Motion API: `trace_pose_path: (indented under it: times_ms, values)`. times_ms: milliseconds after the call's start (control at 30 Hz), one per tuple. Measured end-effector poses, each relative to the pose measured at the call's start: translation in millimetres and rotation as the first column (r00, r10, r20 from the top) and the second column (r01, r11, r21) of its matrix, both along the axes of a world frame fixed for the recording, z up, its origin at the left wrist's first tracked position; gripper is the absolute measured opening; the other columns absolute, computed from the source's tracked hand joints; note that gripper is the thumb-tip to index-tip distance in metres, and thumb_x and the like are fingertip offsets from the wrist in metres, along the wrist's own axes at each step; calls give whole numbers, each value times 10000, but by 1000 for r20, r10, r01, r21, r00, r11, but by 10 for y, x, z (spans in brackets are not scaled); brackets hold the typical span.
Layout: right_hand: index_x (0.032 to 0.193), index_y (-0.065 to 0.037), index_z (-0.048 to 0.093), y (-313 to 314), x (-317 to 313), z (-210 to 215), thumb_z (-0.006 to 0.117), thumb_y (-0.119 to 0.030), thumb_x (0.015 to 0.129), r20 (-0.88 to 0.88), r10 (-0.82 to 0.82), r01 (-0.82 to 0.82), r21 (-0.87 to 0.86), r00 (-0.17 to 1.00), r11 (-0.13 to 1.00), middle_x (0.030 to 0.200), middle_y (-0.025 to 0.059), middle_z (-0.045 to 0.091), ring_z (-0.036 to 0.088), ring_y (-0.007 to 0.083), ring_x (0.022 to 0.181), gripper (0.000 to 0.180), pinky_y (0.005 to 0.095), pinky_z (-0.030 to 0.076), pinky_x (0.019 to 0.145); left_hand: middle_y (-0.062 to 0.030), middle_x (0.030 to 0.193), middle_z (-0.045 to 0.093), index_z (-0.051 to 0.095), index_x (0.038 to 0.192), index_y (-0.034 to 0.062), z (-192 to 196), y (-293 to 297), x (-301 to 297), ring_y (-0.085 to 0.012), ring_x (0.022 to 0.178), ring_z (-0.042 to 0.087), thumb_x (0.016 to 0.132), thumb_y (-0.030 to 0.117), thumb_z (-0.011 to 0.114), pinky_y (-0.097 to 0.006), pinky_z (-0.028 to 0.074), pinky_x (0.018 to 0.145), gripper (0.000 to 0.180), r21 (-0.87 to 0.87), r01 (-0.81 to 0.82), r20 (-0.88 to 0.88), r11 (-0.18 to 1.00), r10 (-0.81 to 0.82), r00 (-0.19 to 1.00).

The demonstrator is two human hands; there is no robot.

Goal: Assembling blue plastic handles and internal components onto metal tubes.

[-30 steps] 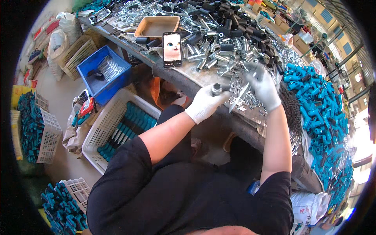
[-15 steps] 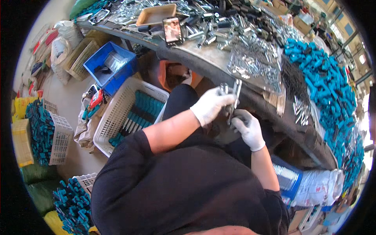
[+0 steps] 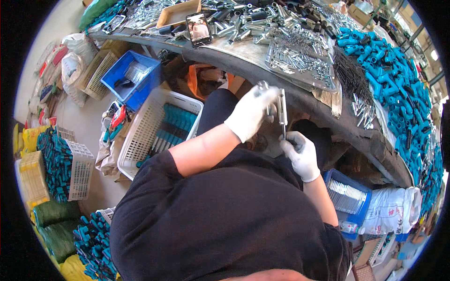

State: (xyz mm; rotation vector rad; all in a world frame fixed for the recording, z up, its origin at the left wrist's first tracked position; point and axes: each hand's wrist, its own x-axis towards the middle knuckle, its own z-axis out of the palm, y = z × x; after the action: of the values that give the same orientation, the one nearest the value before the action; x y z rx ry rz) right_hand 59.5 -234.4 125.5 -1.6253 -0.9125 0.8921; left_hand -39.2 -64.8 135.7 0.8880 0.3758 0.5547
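Note:
My left hand [image 3: 248,114], in a white knit glove, is closed and slightly blurred at the fingertips. It grips a slim shiny metal tube [image 3: 282,110] that stands nearly upright over my lap. More chrome pieces [image 3: 263,85] show at the top of the same hand; their shape is unclear. From the tube's lower end a thin dark rod [image 3: 283,132] runs down to my right hand [image 3: 302,157], also gloved, with greyish fingertips pinched on it. Just beyond both hands is the bench edge, where a tray of small metal pins [image 3: 300,61] rests.
Loose metal tubes [image 3: 243,23], dark springs [image 3: 351,70] and teal plastic handles [image 3: 393,77] cover the bench. A phone [image 3: 198,30] leans beside a wooden tray [image 3: 178,13]. Left of my legs stand a white crate [image 3: 136,133] of teal-handled pieces and a blue bin [image 3: 110,77]; another blue bin [image 3: 363,210] is at right.
The tube has swung more upright, and its thin rod now shows plainly between my hands. My left hand has risen a little. The whole view has shifted slightly.

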Motion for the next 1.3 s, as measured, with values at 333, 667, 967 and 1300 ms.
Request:
trace_pose_path:
  times_ms: [333, 667, 967, 1300]
  values:
    - [895, 0, 639, -210, 27, -130, 682, -119, 816, 426, 26, -8, -43, 905, 999, 723, 98, 624, 550, 113, 617, 149, 258, 453, 589, -160, 1012, 624, 470, 1093, 69, -87, 17, 103, -317, 972, 637, 950, 179, 543, -432, 521, 832, 195, -118, -68, 120, 991, 82, 989]
    - [880, -7, 644, -294, 56, -55, 675, -106, 806, 502, -6, 56, -85, 865, 995, 720, 126, 635, 609, 161, 616, 127, 279, 486, 597, -172, 1005, 628, 402, 1118, 22, -179, -289, 109, -260, 924, 650, 940, 137, 541, -374, 544, 796, 253, 135, 115, -98, 984, -102, 990]
    - [932, 16, 639, -302, 60, -5, 663, -97, 846, -65, -107, 106, -32, 992, 994, 752, 21, 613, 506, 64, 637, 144, 223, 419, 585, -206, 1112, 608, 203, 1439, 40, -112, -473, 22, -269, 1057, 611, 934, 182, 570, -376, 478, 922, 640, 208, 327, -2, 922, -334, 943]
    - [950, 16, 605, -372, -93, -182, 683, -55, 836, -109, -131, 144, 122, 985, 982, 802, 40, 620, 554, 81, 661, 155, 226, 467, 612, -167, 1005, 609, 214, 1435, 80, -276, -700, 88, -243, 934, 622, 958, 215, 525, -367, 486, 866, 586, -110, 240, 82, 965, -232, 969]
